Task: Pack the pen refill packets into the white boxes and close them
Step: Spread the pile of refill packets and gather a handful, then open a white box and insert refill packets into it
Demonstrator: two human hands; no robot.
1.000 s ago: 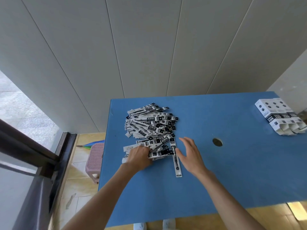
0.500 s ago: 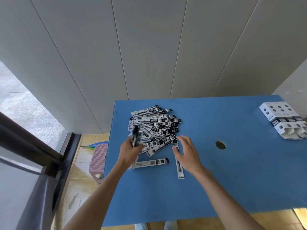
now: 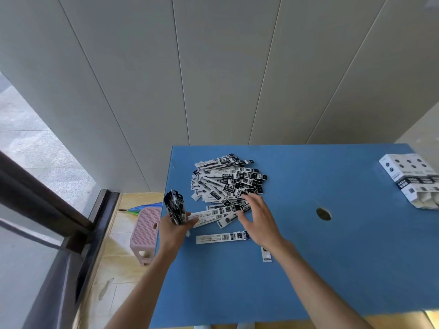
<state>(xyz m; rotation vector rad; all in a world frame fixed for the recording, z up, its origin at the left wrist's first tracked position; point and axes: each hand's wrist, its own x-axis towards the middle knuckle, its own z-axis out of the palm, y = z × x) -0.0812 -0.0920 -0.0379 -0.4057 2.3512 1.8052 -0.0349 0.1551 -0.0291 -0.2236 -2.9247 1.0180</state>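
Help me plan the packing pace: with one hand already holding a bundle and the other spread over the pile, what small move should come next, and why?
Probably lower the right hand onto the pile of refill packets and pinch up a few more. It hovers open over the pile's near edge, while the left hand grips only a small upright bundle. The white boxes sit far off at the table's right edge.

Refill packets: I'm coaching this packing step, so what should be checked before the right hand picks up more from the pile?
1. Left hand grips bundle of packets: ok.
2. Right hand open, empty, over the pile: ok.
3. Loose packet lies flat, apart from the pile: ok.
4. Packet under the right forearm reachable: cannot tell, mostly hidden.
5. White boxes at hand: not ok, at the table's far right.
6. Boxes open: cannot tell.
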